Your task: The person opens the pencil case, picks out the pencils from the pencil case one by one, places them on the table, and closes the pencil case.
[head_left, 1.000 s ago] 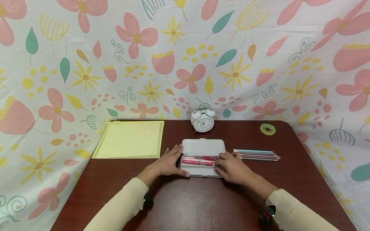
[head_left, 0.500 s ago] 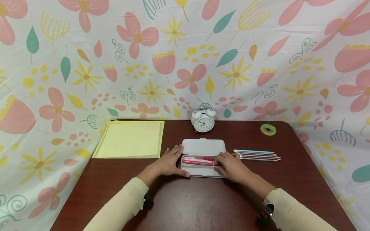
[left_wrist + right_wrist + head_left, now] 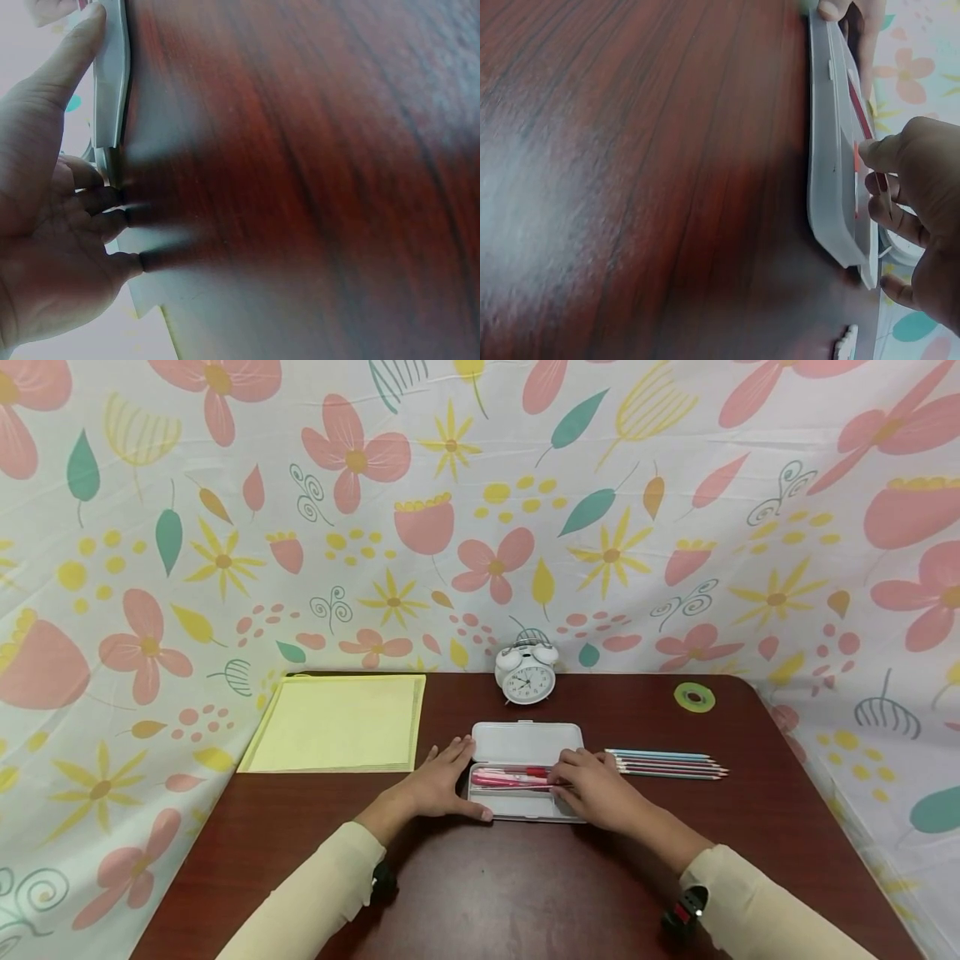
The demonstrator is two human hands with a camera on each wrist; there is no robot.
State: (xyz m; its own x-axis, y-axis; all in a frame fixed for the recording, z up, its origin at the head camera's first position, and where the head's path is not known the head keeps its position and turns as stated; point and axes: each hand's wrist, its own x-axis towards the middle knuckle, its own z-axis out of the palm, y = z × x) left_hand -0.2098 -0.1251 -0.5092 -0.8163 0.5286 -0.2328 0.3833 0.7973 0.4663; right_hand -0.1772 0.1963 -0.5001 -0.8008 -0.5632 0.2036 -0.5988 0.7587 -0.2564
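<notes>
A white pencil case (image 3: 517,810) lies with its lid (image 3: 525,742) folded back, holding pink and red pens (image 3: 510,775) in its rear compartment. My left hand (image 3: 438,783) rests against its left end, fingers spread and thumb (image 3: 88,26) on the front corner. At the right end, my right hand (image 3: 596,787) reaches into the case. Its thumb and fingers pinch a slim dark-red pencil (image 3: 883,184), which slants along the case beside the pens. Part of the pencil is hidden behind the fingers.
Several pencils (image 3: 667,764) lie side by side right of the case. Behind it stands a white alarm clock (image 3: 528,675). A green tape roll (image 3: 694,697) sits at the back right, yellow-edged sheets or folders (image 3: 341,722) at the back left. A floral cloth (image 3: 480,510) hangs behind the table.
My right hand has shifted slightly left and back over the case, bringing the pencil in its fingers closer to the pens. The left hand and the case stay in place.
</notes>
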